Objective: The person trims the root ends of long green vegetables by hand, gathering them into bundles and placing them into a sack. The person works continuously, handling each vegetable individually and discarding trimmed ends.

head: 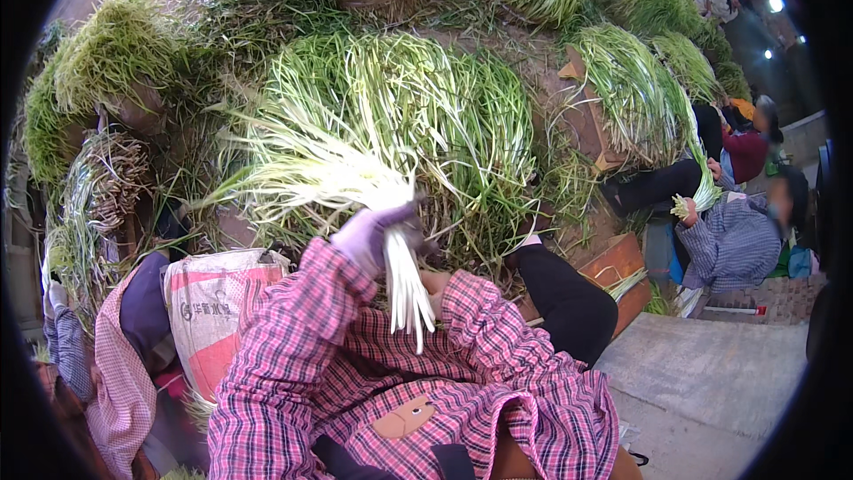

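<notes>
My left hand (370, 240), in a pale purple glove, is closed around a bunch of chive-like stalks (346, 177). Their white stem ends (405, 287) hang below the fist, and the pale leaves fan out to the upper left, slightly blurred. Close behind the stems is my right hand (428, 233), dark and mostly hidden; a strip of bare wrist shows below it. Whether its fingers grip the bunch cannot be told. A large heap of long green stalks (426, 107) with whitish lower parts lies just beyond both hands.
On the left stand a red and white woven sack (216, 313) and bundled stalks (120, 180). More stalks (633, 93) lie over a wooden board at right. A co-worker (733, 240) there holds a bunch; another person's sleeve (70, 340) shows far left. A wooden plank (616, 273) lies near my leg.
</notes>
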The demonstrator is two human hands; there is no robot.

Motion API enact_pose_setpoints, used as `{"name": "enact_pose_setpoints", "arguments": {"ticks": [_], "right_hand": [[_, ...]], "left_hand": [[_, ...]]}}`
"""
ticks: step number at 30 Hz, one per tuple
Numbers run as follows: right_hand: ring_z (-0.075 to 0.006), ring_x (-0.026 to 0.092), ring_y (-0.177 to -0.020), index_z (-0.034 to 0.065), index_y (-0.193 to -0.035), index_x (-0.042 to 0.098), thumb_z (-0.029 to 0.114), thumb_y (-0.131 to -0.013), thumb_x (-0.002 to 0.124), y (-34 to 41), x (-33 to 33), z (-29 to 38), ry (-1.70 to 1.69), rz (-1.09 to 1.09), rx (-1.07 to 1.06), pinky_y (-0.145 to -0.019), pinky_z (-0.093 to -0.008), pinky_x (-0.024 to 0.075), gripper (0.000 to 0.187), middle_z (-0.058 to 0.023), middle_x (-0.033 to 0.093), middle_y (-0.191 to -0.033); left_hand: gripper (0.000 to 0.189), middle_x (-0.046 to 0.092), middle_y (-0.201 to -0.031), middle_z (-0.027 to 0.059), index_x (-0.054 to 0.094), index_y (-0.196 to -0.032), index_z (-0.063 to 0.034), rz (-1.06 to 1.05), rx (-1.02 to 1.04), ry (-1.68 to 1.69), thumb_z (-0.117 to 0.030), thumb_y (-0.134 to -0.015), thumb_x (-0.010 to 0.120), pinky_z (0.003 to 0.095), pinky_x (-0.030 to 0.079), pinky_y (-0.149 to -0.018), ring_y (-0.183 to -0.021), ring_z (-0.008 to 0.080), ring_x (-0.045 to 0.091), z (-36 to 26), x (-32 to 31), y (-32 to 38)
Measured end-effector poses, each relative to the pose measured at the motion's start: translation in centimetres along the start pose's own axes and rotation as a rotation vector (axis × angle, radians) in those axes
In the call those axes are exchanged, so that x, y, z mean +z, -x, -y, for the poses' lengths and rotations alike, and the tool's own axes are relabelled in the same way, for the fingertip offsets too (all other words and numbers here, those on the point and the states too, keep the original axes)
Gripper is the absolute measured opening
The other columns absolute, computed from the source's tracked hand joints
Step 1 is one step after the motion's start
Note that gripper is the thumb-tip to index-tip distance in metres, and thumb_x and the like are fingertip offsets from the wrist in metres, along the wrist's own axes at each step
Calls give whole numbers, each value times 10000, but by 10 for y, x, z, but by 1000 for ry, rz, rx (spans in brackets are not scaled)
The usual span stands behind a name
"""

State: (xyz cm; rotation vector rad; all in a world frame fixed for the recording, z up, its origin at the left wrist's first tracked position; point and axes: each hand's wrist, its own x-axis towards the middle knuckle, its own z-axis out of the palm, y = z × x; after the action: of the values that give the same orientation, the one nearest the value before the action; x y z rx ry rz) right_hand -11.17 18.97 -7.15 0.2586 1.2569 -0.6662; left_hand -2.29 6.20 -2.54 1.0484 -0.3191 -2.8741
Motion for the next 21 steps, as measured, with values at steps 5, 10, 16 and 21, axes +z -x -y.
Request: {"name": "enact_pose_setpoints", "arguments": {"ticks": [5,10,16,21], "right_hand": [[-225,572,-771,92,-1270,516,117,-899,503,-47,-116,-28,464,-200,-371,-777,-361,486,372,-144,636,-1016],[-320,494,-1133,38,-1383,346,290,-800,659,-96,-195,9,-33,-677,-685,-1004,-426,377,708,-203,457,-1319],[-276,567,-1086,104,-1453,270,267,-832,673,-102,-196,40,683,-790,-383,-978,-376,406,758,-152,604,-1190],[-203,539,-1079,72,-1185,584,70,-885,564,-85,-168,14,-84,-513,-601,-955,-286,429,301,-174,517,-1271]], "left_hand": [[182,513,-662,-10,533,-864,-69,565,927,256,-187,-824,666,254,427,-575,-546,85,456,-81,-1,39],[422,531,-956,112,384,-1247,26,707,708,433,-175,-916,553,246,436,-654,-661,105,459,-83,-13,34],[549,408,-791,-18,242,-1424,-14,686,547,405,-166,-953,478,232,375,-606,-633,70,390,-64,-2,6],[569,415,-810,-7,210,-1441,-30,643,631,372,-146,-950,474,224,388,-598,-626,71,400,-58,12,4]]}}
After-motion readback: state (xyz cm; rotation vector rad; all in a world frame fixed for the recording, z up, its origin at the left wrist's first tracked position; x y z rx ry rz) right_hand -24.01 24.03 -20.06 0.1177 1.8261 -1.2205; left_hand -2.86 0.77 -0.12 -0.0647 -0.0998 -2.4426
